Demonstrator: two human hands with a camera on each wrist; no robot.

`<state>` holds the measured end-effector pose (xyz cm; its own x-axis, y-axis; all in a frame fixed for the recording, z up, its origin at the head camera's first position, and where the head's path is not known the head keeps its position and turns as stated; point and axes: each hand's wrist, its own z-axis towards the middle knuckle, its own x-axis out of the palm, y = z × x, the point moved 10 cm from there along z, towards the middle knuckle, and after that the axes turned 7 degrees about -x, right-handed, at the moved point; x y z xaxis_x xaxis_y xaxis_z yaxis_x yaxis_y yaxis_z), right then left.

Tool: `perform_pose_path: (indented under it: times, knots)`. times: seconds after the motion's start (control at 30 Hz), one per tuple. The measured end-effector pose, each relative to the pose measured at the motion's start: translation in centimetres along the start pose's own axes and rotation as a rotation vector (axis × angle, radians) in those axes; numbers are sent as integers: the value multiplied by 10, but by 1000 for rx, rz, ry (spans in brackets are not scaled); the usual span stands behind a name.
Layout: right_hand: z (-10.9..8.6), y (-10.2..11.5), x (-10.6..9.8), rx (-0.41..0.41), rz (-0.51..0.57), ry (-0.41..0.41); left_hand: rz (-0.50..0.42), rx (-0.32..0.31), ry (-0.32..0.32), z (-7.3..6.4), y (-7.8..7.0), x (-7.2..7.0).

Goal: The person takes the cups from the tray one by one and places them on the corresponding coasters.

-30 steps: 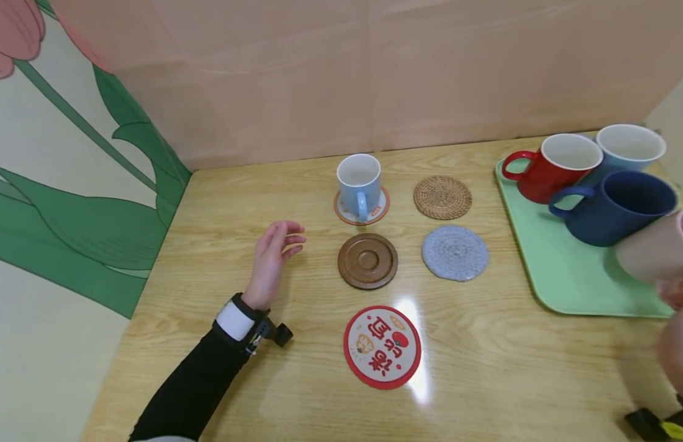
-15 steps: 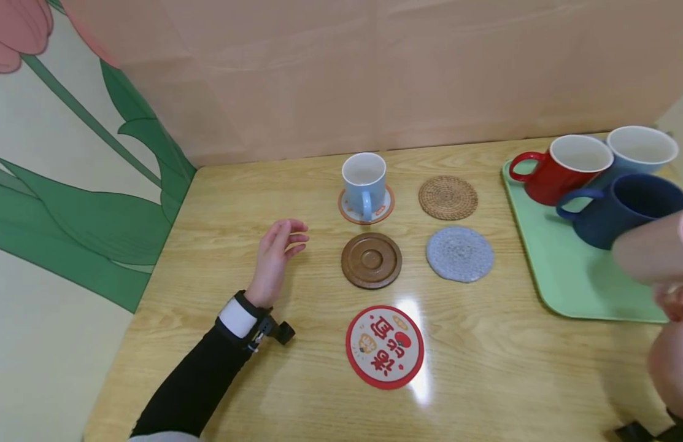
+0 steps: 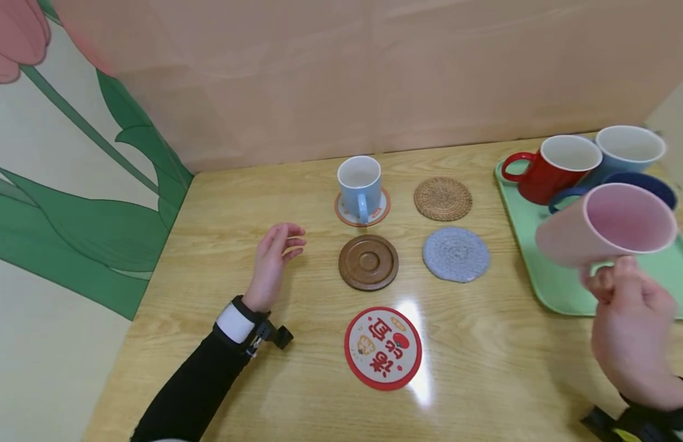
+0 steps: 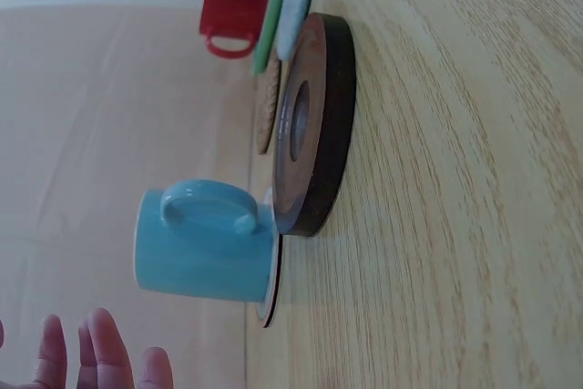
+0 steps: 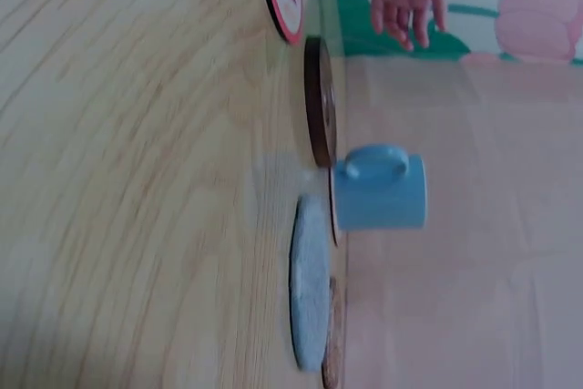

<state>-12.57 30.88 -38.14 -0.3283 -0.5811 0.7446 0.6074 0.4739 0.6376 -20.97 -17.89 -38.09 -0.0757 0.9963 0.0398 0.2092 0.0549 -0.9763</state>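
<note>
Pale wood grain covers one tabletop (image 3: pixel 485 362). Nearest, between the left hand (image 3: pixel 270 264) and the right hand (image 3: pixel 631 328), lies a red-rimmed coaster (image 3: pixel 383 348) — one of five coasters. The right hand grips one pink mug (image 3: pixel 573 236) by its handle, tilted and raised over one green tray (image 3: pixel 556 282). The left hand is free, its fingers loosely bent. Just right of it sits one brown wooden coaster (image 3: pixel 369 262), then, farther toward the right hand, one grey-blue coaster (image 3: pixel 456 253). Beyond these, ahead and right of the left hand, one light-blue mug (image 3: pixel 351 199) stands upright on one orange-rimmed coaster (image 3: pixel 383 210), with one rattan coaster (image 3: pixel 442 198) to its right. Past the right hand, the tray bears three more mugs — one navy mug (image 3: pixel 653 184), partly hidden by the pink one, one red mug (image 3: pixel 545 181) and a second light-blue mug (image 3: pixel 617 164). Farthest is one pinkish backdrop (image 3: pixel 369 80).
</note>
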Motion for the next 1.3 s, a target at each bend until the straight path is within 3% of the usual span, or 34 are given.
perform_pose_path:
  times: [0.1,0.2,0.3,0.4,0.53,0.9,1.1,1.3]
  knots:
    - [-13,-14,18,56,-34,40,4,2,-1,-1,0,0]
    - [-28,-29,37,116,-169,119,5,2,-1,-2,-1,0]
    - [-42,-40,59,146,-311,242,7,0,4,-3,-1,1]
    - [-53,-51,79,153,-373,348,8,-6,5,-3,-1,1]
    - [-57,-64,92,166,-448,374,14,-16,1,-3,0,0]
    - [-38,-105,98,161,-819,367,4,-21,-7,-3,2,-1]
    - [-14,-127,102,169,-901,414,11,-14,-2,-4,1,0]
    - [5,-144,106,245,-917,436,9,-11,0,-3,1,0]
